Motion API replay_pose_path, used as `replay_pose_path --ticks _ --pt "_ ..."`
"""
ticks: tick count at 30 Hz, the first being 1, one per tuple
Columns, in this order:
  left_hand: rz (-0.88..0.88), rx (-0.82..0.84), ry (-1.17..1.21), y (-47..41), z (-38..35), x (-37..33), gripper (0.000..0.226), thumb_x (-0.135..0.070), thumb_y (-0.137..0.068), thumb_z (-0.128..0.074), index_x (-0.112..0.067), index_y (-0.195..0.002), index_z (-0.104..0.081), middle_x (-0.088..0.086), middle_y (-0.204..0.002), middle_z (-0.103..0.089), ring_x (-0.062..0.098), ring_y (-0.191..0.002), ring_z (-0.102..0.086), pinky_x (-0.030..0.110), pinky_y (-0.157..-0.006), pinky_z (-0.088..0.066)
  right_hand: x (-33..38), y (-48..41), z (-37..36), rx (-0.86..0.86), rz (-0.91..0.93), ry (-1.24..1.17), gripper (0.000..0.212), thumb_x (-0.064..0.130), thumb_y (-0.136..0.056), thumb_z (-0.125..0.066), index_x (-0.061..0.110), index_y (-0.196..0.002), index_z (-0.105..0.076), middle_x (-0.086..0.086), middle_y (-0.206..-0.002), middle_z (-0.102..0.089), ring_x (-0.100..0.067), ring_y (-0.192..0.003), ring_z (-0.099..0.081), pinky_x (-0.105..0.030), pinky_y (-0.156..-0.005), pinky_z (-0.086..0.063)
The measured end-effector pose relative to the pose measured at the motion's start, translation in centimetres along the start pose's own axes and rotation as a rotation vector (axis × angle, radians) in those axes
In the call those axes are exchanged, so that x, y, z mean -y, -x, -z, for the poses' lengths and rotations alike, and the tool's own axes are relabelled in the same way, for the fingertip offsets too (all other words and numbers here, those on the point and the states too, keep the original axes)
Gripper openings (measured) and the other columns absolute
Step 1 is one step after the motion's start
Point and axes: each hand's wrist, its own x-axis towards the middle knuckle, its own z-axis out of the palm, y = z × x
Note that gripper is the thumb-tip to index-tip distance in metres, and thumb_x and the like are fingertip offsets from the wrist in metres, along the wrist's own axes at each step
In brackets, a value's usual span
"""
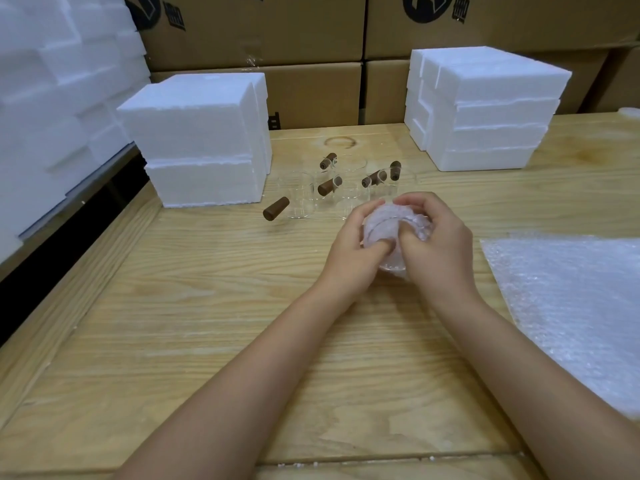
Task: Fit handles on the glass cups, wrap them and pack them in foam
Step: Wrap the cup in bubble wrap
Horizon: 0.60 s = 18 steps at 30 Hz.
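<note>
Both hands meet over the middle of the pale wooden plank surface (173,306), closed around a bundle of clear bubble wrap with a glass cup inside (384,220). The left grip (356,244) curls round the bundle's left side, and the right grip (436,244) clasps its right side with fingertips pressing into the top. The bundle is held just above the wood. Just beyond it stands a cluster of clear glass cups (301,199) with 5 brown cylindrical wooden handles (329,186) showing (the cups' own count is hard to tell through the glass). A stack of white foam blocks (197,140) stands to the left of the cluster and another white foam stack (485,109) to the right. A flat sheet of bubble wrap (571,306) lies near the right edge. Brown cardboard boxes (311,29) line the back.
</note>
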Motion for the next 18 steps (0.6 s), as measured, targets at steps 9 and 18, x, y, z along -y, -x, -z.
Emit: replay_pose_path --ticks 9,18 --pt "-0.031 -0.277 0.087 -0.6 0.5 0.2 0.051 0.014 -0.078 -0.058 -0.035 -0.092 -0.058 -0.002 -0.099 -0.067 0.011 -0.088 -0.066 0.019 -0.062 -0.054 -0.3 0.5 -1.1 0.214 -0.021 0.112 0.055 0.012 -0.085 -0.056 0.023 -0.138 -0.042 0.005 -0.115 -0.054 -0.01 -0.101 -0.051 0.002 -0.072 -0.033" --pt "-0.313 0.275 -0.255 0.2 2.4 0.6 0.088 -0.022 -0.069 -0.067 -0.034 -0.143 -0.021 -0.002 -0.152 -0.029 0.012 -0.141 -0.029 0.036 -0.113 -0.031 -1.0 -1.1 0.6 0.118 -0.146 0.054 0.05 0.003 -0.074 -0.052 0.035 -0.112 -0.057 0.007 -0.081 -0.064 0.004 -0.059 -0.057 -0.006 -0.047 -0.04"
